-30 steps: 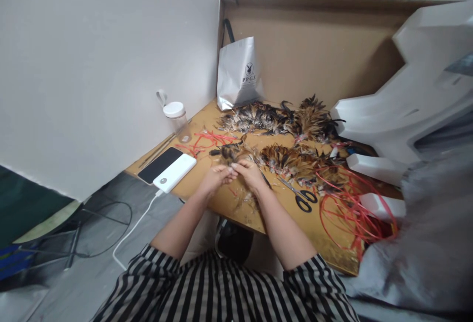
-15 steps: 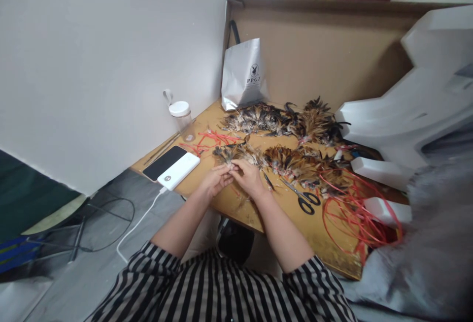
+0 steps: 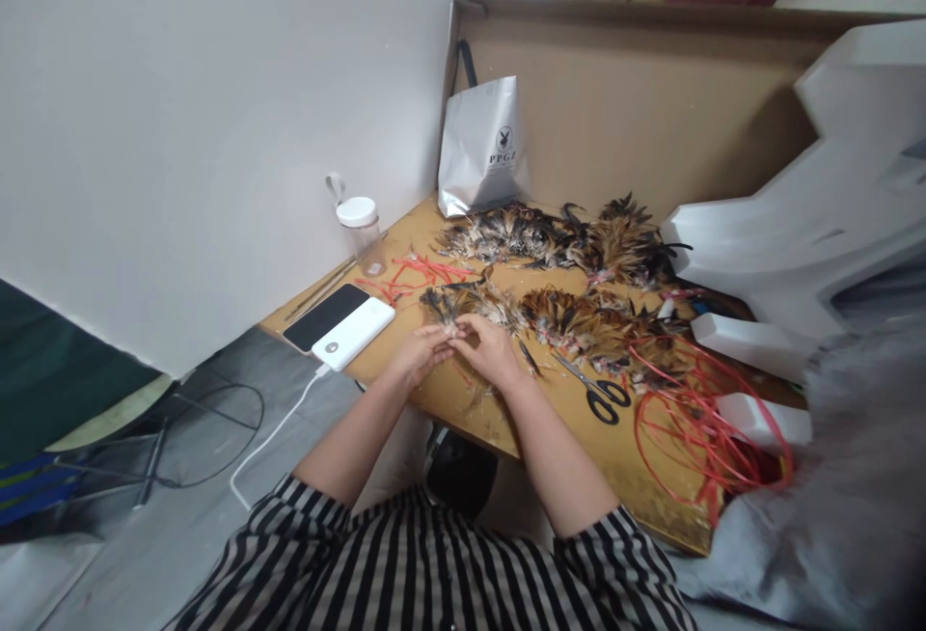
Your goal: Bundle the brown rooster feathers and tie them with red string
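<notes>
My left hand (image 3: 425,353) is closed, its fingertips pinching the base of a small bunch of feathers (image 3: 440,307). From the right, my right hand (image 3: 486,349) meets it, thumb and fingers pinched on the same base. The feathers fan out beyond my fingertips, dark at the tips. Fingers cover whatever binds the quills. Just past my hands runs a row of brown and black feather bunches (image 3: 571,322), and a second row of feathers (image 3: 535,233) lies behind it. Black-handled scissors (image 3: 597,394) rest to the right of my right hand.
A phone (image 3: 325,319) and white power bank (image 3: 354,332) with a cable lie at left. Behind them stand a lidded bottle (image 3: 362,231) and a silver bag (image 3: 481,149). Red plastic strips (image 3: 426,270) lie left; a red tangle (image 3: 713,419) sits right, near white foam (image 3: 767,419).
The whole view has shifted slightly, with the table and its things a little further right. My hands keep nearly the same pinch on the feathers.
</notes>
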`<action>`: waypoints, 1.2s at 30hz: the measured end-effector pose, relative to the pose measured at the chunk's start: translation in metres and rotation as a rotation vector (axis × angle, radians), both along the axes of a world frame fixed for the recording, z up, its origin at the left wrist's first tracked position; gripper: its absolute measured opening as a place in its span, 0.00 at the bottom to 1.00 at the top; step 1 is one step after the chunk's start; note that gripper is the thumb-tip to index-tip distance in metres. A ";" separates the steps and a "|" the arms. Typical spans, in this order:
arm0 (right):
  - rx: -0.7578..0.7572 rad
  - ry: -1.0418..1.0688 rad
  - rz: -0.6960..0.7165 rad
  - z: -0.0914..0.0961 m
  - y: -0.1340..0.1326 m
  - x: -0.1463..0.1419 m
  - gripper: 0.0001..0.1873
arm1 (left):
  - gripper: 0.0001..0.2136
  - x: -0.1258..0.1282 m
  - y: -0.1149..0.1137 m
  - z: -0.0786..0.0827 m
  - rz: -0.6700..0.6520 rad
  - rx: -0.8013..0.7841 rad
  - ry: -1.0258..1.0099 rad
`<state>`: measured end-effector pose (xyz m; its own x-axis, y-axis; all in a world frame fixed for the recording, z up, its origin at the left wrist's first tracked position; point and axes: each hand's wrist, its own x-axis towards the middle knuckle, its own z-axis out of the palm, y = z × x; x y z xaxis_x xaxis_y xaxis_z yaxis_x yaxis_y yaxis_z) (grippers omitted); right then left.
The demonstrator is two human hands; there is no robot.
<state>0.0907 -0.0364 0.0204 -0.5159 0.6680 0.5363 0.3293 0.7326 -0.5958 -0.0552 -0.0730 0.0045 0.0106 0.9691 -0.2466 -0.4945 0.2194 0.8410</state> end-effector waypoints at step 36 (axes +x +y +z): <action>-0.422 -0.126 -0.100 0.006 0.015 -0.041 0.10 | 0.13 -0.067 -0.017 0.023 0.402 0.151 0.042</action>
